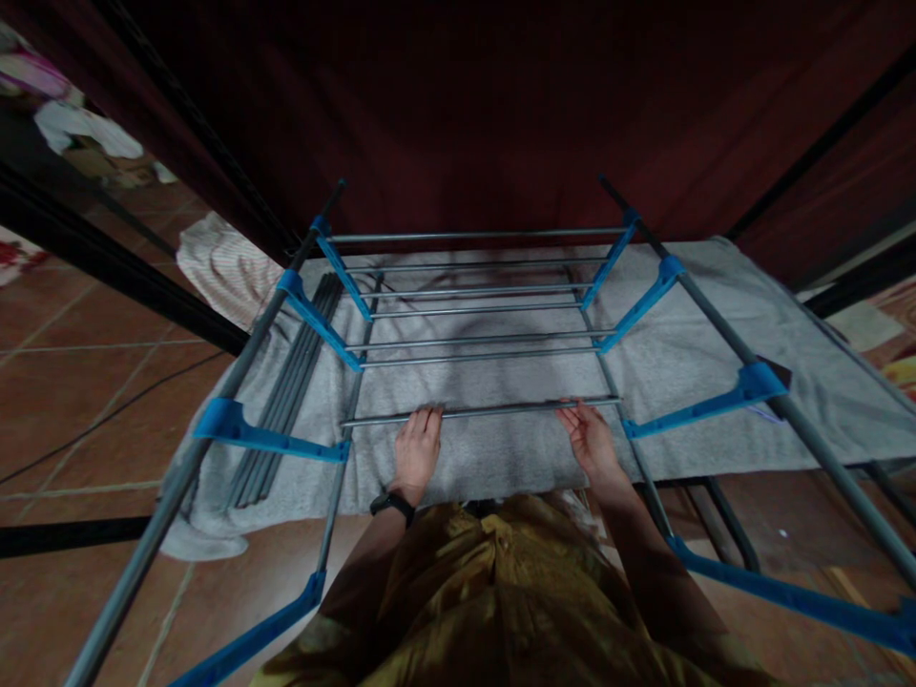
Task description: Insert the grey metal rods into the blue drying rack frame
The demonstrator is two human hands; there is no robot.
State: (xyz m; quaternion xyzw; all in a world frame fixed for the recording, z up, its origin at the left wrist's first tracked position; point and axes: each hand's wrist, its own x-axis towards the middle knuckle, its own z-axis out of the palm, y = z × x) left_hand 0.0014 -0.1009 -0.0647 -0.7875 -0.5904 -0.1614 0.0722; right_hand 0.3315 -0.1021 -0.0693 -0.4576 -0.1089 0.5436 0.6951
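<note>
My left forearm [367, 561] reaches up toward one o'clock, and my left hand [416, 450] sits at about seven o'clock from the middle of my view, back upward, fingers close together and bent over at the tips. My right forearm [638, 539] slants toward eleven. My right hand [593, 443], at about four o'clock, points its fingers toward ten in a light, closed grip. My hands are well apart, roughly level with each other.

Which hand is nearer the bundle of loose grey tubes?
Left. The left hand is right of the tubes, on a rod; the right hand is farther right along that rod.
</note>
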